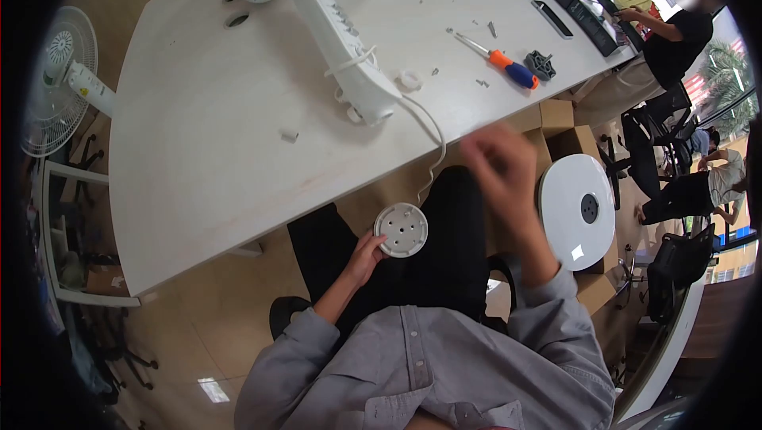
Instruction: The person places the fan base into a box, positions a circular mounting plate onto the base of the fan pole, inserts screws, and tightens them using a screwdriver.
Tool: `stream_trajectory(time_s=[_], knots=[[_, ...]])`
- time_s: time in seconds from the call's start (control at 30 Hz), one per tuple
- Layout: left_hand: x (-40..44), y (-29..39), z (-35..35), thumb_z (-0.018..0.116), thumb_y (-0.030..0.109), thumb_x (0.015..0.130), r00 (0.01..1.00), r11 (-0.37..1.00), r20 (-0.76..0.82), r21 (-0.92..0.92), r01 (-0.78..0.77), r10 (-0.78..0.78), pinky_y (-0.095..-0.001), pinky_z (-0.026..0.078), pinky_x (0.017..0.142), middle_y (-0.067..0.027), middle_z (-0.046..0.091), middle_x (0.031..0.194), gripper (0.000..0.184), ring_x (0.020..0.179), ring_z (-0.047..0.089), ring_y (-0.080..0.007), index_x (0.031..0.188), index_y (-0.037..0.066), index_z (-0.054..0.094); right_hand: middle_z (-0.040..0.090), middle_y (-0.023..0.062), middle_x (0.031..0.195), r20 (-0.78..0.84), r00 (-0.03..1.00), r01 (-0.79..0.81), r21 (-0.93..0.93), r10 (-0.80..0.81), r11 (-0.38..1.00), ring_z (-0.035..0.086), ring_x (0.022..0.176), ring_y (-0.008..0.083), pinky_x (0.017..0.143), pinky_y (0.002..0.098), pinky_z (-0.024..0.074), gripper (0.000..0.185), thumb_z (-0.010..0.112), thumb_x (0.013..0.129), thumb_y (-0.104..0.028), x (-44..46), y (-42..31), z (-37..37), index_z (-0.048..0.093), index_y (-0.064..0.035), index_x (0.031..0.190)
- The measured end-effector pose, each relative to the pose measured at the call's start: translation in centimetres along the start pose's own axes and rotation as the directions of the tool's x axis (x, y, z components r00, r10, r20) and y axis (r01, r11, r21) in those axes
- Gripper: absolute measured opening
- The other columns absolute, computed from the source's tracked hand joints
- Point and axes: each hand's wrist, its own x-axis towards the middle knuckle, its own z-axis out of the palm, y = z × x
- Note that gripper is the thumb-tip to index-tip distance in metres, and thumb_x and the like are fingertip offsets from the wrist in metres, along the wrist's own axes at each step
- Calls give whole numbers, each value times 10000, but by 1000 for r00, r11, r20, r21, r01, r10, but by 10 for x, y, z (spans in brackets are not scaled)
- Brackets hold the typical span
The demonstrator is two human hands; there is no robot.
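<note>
1. White disc [406, 228]: the left hand [365, 261] is gripping its rim above the lap [454, 259].
2. Right hand [502, 164] is appearing blurred, curled; I cannot tell whether it is holding anything.
3. Cord [442, 143] is running from column [317, 21] toward disc.
4. Screwdriver [500, 59] is lying on table [198, 113].

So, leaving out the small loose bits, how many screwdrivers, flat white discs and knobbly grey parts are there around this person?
Screwdrivers: 1, the orange-and-blue-handled screwdriver
Flat discs: 2, the small round white disc in the left hand and the large round white disc
Grey parts: 1, the knobbly grey part
Total: 4
</note>
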Motion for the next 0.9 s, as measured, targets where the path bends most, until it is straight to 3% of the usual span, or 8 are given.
stream_trajectory(time_s=[0.23,0.47,0.57,0.6,0.67,0.77,0.8,0.9], knots=[[2,-1,1,522,277,1014,998,1000,59,8,16,-16,-362,533,973,-74,611,1274,463,1145,624,-159,1412,45,478,665,189,968,99,993,110,-465,-71,878,668,820,338,783,417,531,350,701,903,-260,93,85,45,706,-16,1153],[-2,9,14,500,345,1018,998,1000,62,26,-3,1,-336,547,939,-75,621,1262,503,1122,639,-144,1413,34,477,695,162,884,92,987,160,-438,-133,885,684,807,320,740,398,539,182,683,894,-130,100,94,53,737,17,987],[-2,11,16,498,343,1018,998,1000,59,4,7,-7,-337,547,936,-80,615,1273,515,1121,639,-151,1427,33,463,727,135,889,55,996,75,-181,-66,981,703,780,238,705,343,539,170,703,893,-121,90,82,36,734,20,982],[-4,13,17,499,341,1018,998,1000,57,6,4,-5,-339,546,937,-81,612,1279,520,1125,637,-153,1433,31,457,741,83,853,6,1000,31,-96,-30,995,696,762,144,666,271,523,167,731,893,-131,79,61,26,738,9,982],[-5,14,18,500,338,1018,999,1000,48,5,-9,8,-341,543,938,-84,604,1292,532,1132,632,-157,1445,26,444,728,41,829,50,987,-148,-38,149,988,668,761,78,653,217,510,147,741,901,-122,41,17,-4,736,1,981],[-2,9,11,524,316,1011,999,999,45,36,-17,15,-340,533,947,-81,590,1308,543,1176,602,-152,1461,26,428,718,52,854,144,968,-226,130,207,965,670,728,104,635,250,525,48,745,850,-9,-49,-1,0,719,-14,890],[-5,10,15,553,291,999,1000,999,26,40,-12,11,-338,519,965,-80,585,1313,547,1192,588,-151,1462,27,428,703,83,846,279,940,-207,3,198,978,685,720,151,645,272,543,74,756,826,-9,-70,-2,5,716,-9,889],[-9,17,25,639,209,954,1000,997,-10,77,-5,6,-332,474,1021,-76,574,1324,577,1232,551,-149,1462,30,431,692,106,833,453,835,-348,-5,312,938,713,716,204,650,300,569,104,756,820,-4,-124,18,32,706,19,909]])
